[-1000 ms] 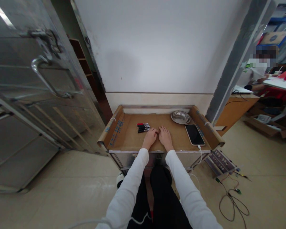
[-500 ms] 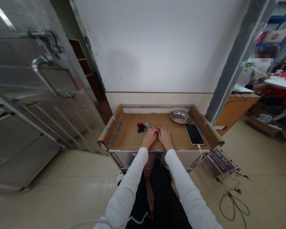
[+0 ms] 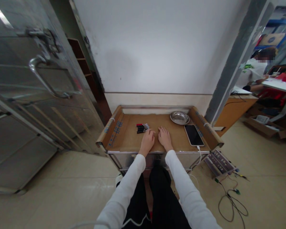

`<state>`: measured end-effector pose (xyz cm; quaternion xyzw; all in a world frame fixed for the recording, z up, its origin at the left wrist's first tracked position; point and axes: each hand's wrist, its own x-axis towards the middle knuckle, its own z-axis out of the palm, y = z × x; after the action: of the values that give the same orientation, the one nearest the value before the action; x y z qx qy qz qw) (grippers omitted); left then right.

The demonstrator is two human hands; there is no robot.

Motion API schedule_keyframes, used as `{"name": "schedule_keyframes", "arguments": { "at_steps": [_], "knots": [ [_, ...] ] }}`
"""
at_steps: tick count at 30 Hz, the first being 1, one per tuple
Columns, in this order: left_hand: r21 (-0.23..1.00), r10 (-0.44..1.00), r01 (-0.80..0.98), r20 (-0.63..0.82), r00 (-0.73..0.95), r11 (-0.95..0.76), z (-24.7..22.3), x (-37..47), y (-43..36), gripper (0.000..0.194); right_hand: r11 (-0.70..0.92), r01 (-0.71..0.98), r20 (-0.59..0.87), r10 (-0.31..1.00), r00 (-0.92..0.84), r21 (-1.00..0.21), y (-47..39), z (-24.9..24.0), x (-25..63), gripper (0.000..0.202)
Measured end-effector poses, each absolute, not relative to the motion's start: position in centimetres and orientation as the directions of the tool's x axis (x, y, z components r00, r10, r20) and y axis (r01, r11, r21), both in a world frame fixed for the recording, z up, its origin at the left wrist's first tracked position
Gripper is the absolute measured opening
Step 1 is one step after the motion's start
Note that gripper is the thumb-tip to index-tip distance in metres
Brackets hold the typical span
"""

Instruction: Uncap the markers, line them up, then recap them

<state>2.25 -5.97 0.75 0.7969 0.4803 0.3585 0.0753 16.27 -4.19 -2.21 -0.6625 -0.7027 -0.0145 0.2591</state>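
Observation:
Several markers (image 3: 142,129), black with white parts, lie side by side on the cardboard-lined top of a metal cart (image 3: 128,141); a red marker (image 3: 140,124) is the farthest of the row. My left hand (image 3: 147,140) is beside the near right ends of the markers, palm down, fingers forward and holding nothing visible. Whether its fingertips touch a marker I cannot tell. My right hand (image 3: 165,138) rests flat on the cardboard with its fingers stretched out, a little apart from the left.
A round steel dish (image 3: 180,117) sits at the cart's back right. In front of it lies a phone (image 3: 194,135) with a white cable. Rolled cardboard edges line both sides. A metal door stands left; an electrical box (image 3: 220,163) with wires is on the floor. A person sits at the far right.
My left hand has moved slightly left, away from my right hand, toward the markers, so a gap now shows between the hands. The right hand stays in place.

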Motion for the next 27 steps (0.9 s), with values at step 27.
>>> {"name": "schedule_keyframes", "arguments": {
  "at_steps": [27],
  "knots": [
    [0.315, 0.919, 0.929, 0.39, 0.062, -0.196, 1.2, -0.8, -6.6, 0.026, 0.293, 0.8, 0.476, 0.879, -0.01, -0.524, -3.2, -2.3, 16.6, 0.03]
  ]
}}
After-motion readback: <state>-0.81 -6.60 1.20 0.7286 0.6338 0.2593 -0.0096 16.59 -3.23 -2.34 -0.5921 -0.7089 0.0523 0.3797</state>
